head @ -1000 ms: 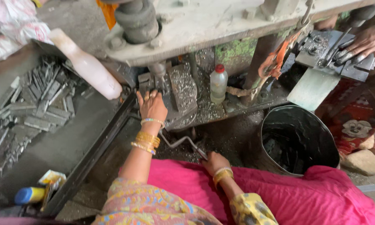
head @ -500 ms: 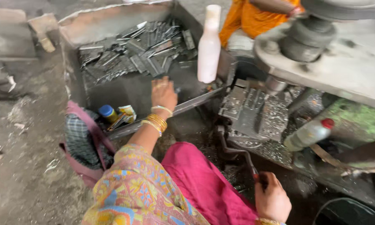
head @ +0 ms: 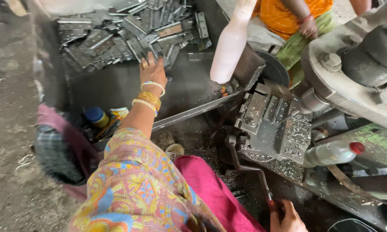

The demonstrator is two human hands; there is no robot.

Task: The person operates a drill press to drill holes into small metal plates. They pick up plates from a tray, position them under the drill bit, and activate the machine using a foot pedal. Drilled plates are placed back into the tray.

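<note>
Where the left hand (head: 152, 74) reaches, its fingers (head: 148, 62) lie spread and flat on the near edge of a heap of flat steel hinge plates (head: 124, 32), gripping none yet. Plates lie just beyond the fingertips, long axes mixed, within a grey metal tray (head: 189, 92). Right hand (head: 288, 217), far off, wraps the press's crank handle (head: 249, 167). Left is nearer.

The left hand (head: 152, 73) is now farther out in the tray (head: 116, 92) than a second ago, when it was near the press; its fingers touch the edge of the heap of metal strips (head: 116, 34). The right hand (head: 288, 217) is now closed around the end of the crank lever (head: 249, 167), where before it rested on the pink cloth (head: 210, 193).
</note>
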